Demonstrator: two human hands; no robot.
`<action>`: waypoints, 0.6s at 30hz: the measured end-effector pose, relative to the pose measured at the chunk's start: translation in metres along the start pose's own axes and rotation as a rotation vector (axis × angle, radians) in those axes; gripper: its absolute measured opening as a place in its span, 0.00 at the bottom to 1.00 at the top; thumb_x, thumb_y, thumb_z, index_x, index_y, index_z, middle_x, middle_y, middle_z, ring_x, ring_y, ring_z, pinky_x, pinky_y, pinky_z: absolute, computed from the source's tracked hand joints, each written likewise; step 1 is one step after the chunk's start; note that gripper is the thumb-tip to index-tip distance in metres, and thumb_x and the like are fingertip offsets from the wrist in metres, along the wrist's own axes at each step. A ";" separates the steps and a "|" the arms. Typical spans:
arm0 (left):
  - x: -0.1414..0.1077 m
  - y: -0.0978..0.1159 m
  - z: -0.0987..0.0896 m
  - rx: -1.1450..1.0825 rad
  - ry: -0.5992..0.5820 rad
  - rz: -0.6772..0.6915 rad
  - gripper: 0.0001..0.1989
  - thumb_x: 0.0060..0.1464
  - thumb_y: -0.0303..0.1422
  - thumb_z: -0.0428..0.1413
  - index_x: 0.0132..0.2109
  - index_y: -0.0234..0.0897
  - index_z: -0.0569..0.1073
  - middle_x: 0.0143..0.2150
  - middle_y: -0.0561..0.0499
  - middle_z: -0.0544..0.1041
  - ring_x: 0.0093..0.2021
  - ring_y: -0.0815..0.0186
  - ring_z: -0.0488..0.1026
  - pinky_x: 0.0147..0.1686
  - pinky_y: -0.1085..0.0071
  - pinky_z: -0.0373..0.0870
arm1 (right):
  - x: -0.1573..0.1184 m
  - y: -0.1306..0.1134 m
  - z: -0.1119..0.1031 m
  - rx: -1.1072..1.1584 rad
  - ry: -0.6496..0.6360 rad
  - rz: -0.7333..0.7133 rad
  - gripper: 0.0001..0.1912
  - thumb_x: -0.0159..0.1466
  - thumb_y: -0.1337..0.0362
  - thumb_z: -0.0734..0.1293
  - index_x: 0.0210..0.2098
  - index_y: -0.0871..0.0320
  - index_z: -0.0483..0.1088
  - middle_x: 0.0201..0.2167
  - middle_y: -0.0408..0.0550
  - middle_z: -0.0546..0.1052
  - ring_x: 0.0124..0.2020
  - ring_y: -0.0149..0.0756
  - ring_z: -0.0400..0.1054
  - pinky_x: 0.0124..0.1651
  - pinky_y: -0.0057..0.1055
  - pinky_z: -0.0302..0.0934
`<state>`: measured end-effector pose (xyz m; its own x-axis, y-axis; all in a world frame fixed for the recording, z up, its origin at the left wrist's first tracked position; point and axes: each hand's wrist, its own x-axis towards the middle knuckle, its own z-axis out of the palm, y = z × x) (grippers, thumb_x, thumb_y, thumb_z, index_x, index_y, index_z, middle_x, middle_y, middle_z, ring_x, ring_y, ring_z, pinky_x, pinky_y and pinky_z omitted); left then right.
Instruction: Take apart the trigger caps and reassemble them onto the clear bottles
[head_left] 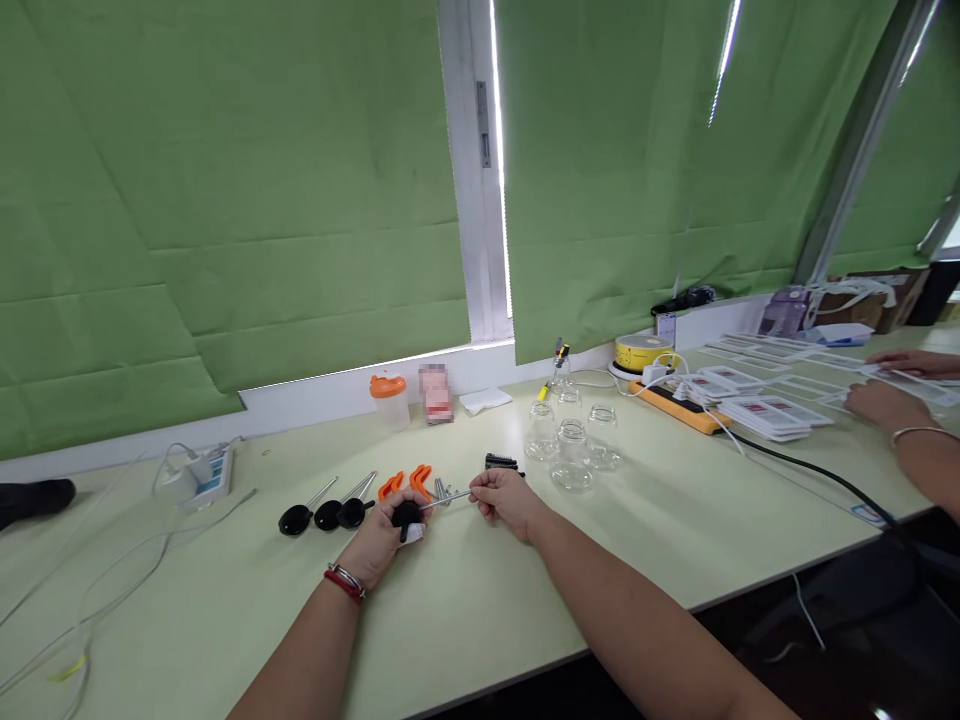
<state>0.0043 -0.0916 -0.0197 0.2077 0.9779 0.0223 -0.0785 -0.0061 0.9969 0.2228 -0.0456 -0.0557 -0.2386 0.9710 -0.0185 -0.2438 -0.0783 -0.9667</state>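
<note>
My left hand [386, 538] is closed around a round black part [407, 514] with a thin metal rod [448, 499] pointing right. The fingertips of my right hand [504, 500] pinch the rod's far end. Left of my hands lie several similar black pieces [295, 519] with metal rods. Just beyond my fingers are orange hooked parts [421, 480] and small metal pieces [442, 490]. A black comb-like item [501, 462] lies behind my right hand.
Several clear glass jars [572, 470] stand right of my hands. Behind are an orange-lidded cup [388, 400] and an orange power strip [679, 407]. Another person's hands [889, 405] are over flat white frames at the right. Cables run across the left of the table [247, 620].
</note>
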 end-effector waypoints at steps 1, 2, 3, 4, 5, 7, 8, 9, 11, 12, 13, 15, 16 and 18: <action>0.000 0.000 0.000 -0.003 0.005 0.004 0.15 0.34 0.23 0.64 0.34 0.38 0.75 0.33 0.48 0.75 0.30 0.65 0.69 0.32 0.70 0.64 | 0.000 0.000 0.000 -0.002 0.002 0.007 0.12 0.50 0.63 0.72 0.30 0.62 0.68 0.23 0.45 0.75 0.16 0.24 0.60 0.17 0.23 0.53; 0.000 0.000 0.000 -0.008 0.005 0.008 0.15 0.34 0.22 0.64 0.34 0.38 0.75 0.33 0.48 0.75 0.30 0.65 0.69 0.32 0.70 0.64 | 0.000 -0.001 0.000 -0.004 0.005 0.012 0.12 0.50 0.64 0.72 0.30 0.62 0.68 0.23 0.46 0.75 0.16 0.24 0.60 0.16 0.23 0.53; 0.000 0.001 0.000 -0.013 0.000 0.011 0.15 0.34 0.22 0.64 0.34 0.39 0.75 0.34 0.48 0.75 0.29 0.65 0.69 0.32 0.70 0.64 | -0.001 -0.001 0.001 -0.005 0.008 0.016 0.12 0.50 0.64 0.72 0.30 0.62 0.68 0.24 0.46 0.76 0.16 0.24 0.60 0.16 0.23 0.53; -0.001 0.001 0.000 -0.015 -0.010 0.014 0.15 0.35 0.22 0.63 0.35 0.39 0.75 0.34 0.47 0.76 0.29 0.65 0.69 0.31 0.70 0.64 | -0.001 -0.002 0.001 -0.004 0.013 0.018 0.11 0.50 0.64 0.72 0.30 0.62 0.68 0.24 0.46 0.76 0.16 0.24 0.60 0.16 0.23 0.53; -0.001 0.002 0.000 -0.014 -0.023 0.014 0.16 0.35 0.22 0.62 0.35 0.39 0.75 0.35 0.47 0.76 0.29 0.65 0.69 0.31 0.69 0.65 | -0.001 -0.003 0.001 -0.003 0.018 0.020 0.11 0.50 0.65 0.72 0.30 0.62 0.68 0.24 0.46 0.76 0.16 0.23 0.60 0.16 0.23 0.53; -0.003 0.005 0.000 -0.005 -0.060 0.004 0.17 0.35 0.21 0.60 0.37 0.40 0.76 0.36 0.46 0.76 0.30 0.63 0.70 0.31 0.69 0.65 | -0.001 -0.004 0.001 -0.002 0.028 0.023 0.11 0.50 0.64 0.72 0.29 0.62 0.68 0.23 0.45 0.75 0.15 0.23 0.59 0.15 0.23 0.53; -0.005 0.006 0.000 -0.005 -0.081 -0.003 0.19 0.35 0.20 0.59 0.37 0.40 0.76 0.36 0.45 0.76 0.31 0.62 0.70 0.31 0.68 0.66 | -0.001 -0.004 0.001 -0.002 0.034 0.024 0.11 0.49 0.64 0.72 0.29 0.62 0.67 0.23 0.45 0.75 0.15 0.23 0.59 0.16 0.23 0.53; -0.006 0.007 0.000 -0.009 -0.099 -0.010 0.20 0.34 0.19 0.58 0.38 0.40 0.76 0.36 0.45 0.76 0.32 0.61 0.70 0.31 0.67 0.66 | -0.001 -0.005 0.001 -0.004 0.040 0.025 0.12 0.49 0.64 0.73 0.28 0.61 0.67 0.22 0.45 0.75 0.15 0.23 0.59 0.16 0.23 0.53; -0.009 0.010 0.000 -0.028 -0.131 -0.016 0.23 0.32 0.19 0.57 0.40 0.41 0.77 0.37 0.44 0.75 0.35 0.58 0.70 0.34 0.65 0.67 | -0.001 -0.005 0.001 -0.009 0.049 0.024 0.12 0.49 0.64 0.73 0.28 0.61 0.67 0.21 0.44 0.74 0.15 0.23 0.59 0.16 0.23 0.53; -0.011 0.012 0.000 -0.041 -0.148 -0.015 0.25 0.31 0.19 0.56 0.40 0.41 0.77 0.38 0.44 0.75 0.37 0.57 0.70 0.35 0.64 0.67 | -0.001 -0.006 0.001 -0.013 0.051 0.024 0.11 0.50 0.65 0.73 0.27 0.61 0.67 0.21 0.44 0.74 0.15 0.23 0.60 0.16 0.23 0.53; -0.012 0.013 0.000 -0.054 -0.167 -0.013 0.26 0.30 0.19 0.56 0.41 0.41 0.77 0.38 0.44 0.74 0.38 0.57 0.70 0.36 0.63 0.66 | -0.001 -0.006 0.001 -0.017 0.052 0.023 0.11 0.50 0.65 0.72 0.27 0.61 0.67 0.21 0.44 0.74 0.15 0.23 0.60 0.16 0.23 0.53; -0.013 0.015 -0.001 -0.087 -0.205 -0.007 0.27 0.29 0.21 0.56 0.42 0.39 0.77 0.39 0.45 0.73 0.39 0.56 0.69 0.38 0.64 0.66 | -0.001 -0.006 0.001 -0.025 0.049 0.024 0.10 0.50 0.66 0.72 0.27 0.62 0.67 0.21 0.44 0.75 0.15 0.23 0.59 0.16 0.23 0.53; -0.014 0.015 0.000 -0.105 -0.219 -0.003 0.26 0.30 0.22 0.57 0.42 0.39 0.77 0.39 0.45 0.73 0.40 0.57 0.69 0.38 0.65 0.66 | -0.002 -0.006 0.001 -0.030 0.048 0.025 0.09 0.51 0.67 0.71 0.27 0.62 0.67 0.21 0.44 0.75 0.15 0.23 0.59 0.16 0.23 0.53; -0.014 0.016 0.000 -0.138 -0.221 0.006 0.22 0.32 0.24 0.58 0.41 0.37 0.77 0.40 0.44 0.73 0.40 0.57 0.68 0.37 0.65 0.66 | -0.003 -0.007 0.001 -0.039 0.046 0.029 0.08 0.51 0.68 0.71 0.27 0.62 0.67 0.21 0.44 0.75 0.14 0.23 0.59 0.15 0.23 0.53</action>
<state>0.0004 -0.1050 -0.0044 0.4132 0.9087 0.0594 -0.2099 0.0315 0.9772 0.2238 -0.0478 -0.0490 -0.2011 0.9779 -0.0573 -0.2007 -0.0984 -0.9747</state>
